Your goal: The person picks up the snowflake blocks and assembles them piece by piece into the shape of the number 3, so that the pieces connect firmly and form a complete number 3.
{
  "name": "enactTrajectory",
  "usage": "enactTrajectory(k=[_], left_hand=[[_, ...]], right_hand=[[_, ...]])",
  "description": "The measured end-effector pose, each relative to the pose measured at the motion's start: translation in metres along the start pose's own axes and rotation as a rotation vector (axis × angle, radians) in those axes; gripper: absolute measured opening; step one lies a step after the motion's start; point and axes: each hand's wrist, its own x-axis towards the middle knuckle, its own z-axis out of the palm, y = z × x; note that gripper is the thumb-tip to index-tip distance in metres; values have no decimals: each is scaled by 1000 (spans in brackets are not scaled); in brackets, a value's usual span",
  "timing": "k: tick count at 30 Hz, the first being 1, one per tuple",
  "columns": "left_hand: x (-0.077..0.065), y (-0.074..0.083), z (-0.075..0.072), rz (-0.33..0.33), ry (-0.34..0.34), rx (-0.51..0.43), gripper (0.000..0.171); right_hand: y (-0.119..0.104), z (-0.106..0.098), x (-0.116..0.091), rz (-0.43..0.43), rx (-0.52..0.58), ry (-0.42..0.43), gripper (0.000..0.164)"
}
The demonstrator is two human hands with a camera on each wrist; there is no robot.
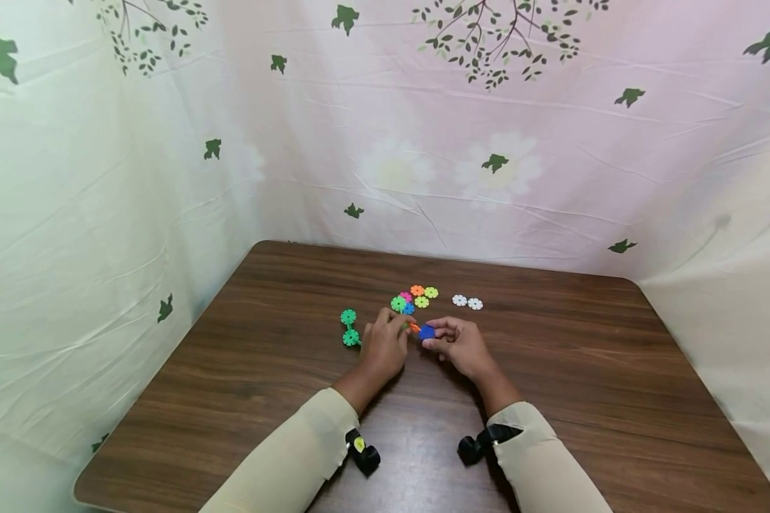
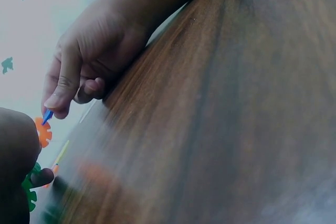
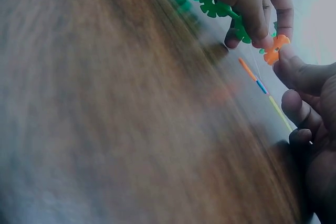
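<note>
Notched plastic flower discs are linked into a chain between the hands. My left hand grips its green part; one green disc sticks out past the fingers in the right wrist view. Two more green discs trail on the table to the left. An orange disc stands on edge between the two hands. My right hand pinches a dark blue disc by thumb and fingers, and it meets the orange one. The right thumb hides the blue disc in the right wrist view.
Several loose discs lie just beyond the hands: light green, pink, blue, orange and yellow. Two white discs lie farther right. A patterned cloth hangs behind the brown wooden table.
</note>
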Motion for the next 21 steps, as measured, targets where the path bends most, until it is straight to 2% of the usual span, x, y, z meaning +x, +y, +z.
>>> enactTrajectory(k=[11, 21], left_hand=[[-2, 0, -2, 7, 4, -11, 15], [-1, -2, -2, 29, 0, -75, 17]], right_hand=[[0, 3, 0, -36, -13, -17, 29], [0, 4, 1, -50, 25, -29, 28]])
